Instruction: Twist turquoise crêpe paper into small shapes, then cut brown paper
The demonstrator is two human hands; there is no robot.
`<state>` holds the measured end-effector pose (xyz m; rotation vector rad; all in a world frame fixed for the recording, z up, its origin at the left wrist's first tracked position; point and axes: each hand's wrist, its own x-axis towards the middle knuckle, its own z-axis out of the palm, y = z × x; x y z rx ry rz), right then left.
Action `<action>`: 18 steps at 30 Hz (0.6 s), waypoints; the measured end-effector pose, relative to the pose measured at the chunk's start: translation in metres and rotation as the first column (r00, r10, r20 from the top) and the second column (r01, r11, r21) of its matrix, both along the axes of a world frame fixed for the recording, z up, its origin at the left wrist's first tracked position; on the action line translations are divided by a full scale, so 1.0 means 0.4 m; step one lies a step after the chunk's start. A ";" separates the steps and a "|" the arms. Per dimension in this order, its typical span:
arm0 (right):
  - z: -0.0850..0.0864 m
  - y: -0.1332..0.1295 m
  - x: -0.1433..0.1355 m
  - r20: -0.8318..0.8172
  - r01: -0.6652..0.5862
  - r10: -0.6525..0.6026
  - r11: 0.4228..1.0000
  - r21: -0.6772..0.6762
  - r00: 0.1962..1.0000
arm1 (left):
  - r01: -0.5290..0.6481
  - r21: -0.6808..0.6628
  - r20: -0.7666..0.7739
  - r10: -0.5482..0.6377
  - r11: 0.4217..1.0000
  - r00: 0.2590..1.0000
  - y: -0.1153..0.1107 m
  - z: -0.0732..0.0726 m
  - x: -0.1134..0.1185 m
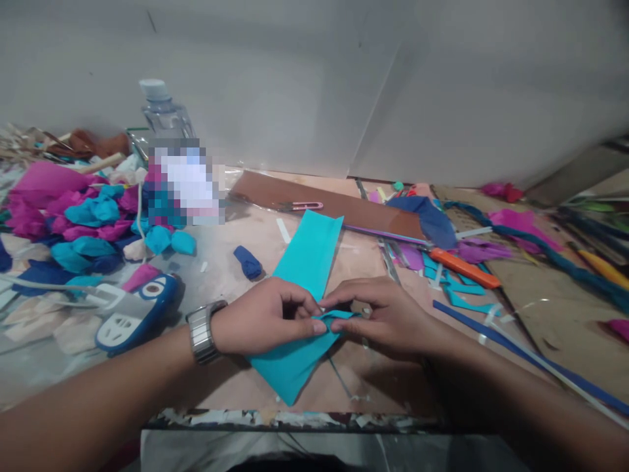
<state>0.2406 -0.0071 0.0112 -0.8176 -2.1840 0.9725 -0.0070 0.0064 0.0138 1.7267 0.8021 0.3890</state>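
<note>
A long turquoise strip of crepe paper [308,252] lies across the middle of the work surface, its lower end reaching toward the front edge. My left hand [275,314], with a metal watch [200,333] on the wrist, pinches the strip's right edge between thumb and fingers. Close beside it, my right hand [378,314] pinches the same edge, where the paper is gathered into a small fold. The two thumbs nearly meet there. Left of the strip lies a small rolled dark blue paper piece [247,262].
Paper petals [93,213] and a blue-and-white power strip [140,313] crowd the left, near a plastic bottle [167,118]. Behind lie a brown sheet [295,192] and pink-handled thread snips [301,206]. An orange cutter [464,267] and paper scraps [466,295] lie right.
</note>
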 end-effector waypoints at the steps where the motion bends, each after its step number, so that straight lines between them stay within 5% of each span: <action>1: 0.000 0.000 0.000 0.000 0.001 -0.001 0.999 0.034 1.000 | -0.006 0.011 0.000 0.006 1.000 1.000 -0.001 0.001 0.001; 10: -0.019 0.002 0.008 -0.047 -0.023 0.033 0.980 0.199 0.998 | -0.009 0.018 0.026 0.009 1.000 1.000 -0.005 0.011 0.005; 18: -0.021 -0.001 0.009 -0.043 -0.037 0.044 0.987 0.158 0.998 | -0.014 0.080 0.031 0.012 0.997 0.999 -0.011 0.007 0.005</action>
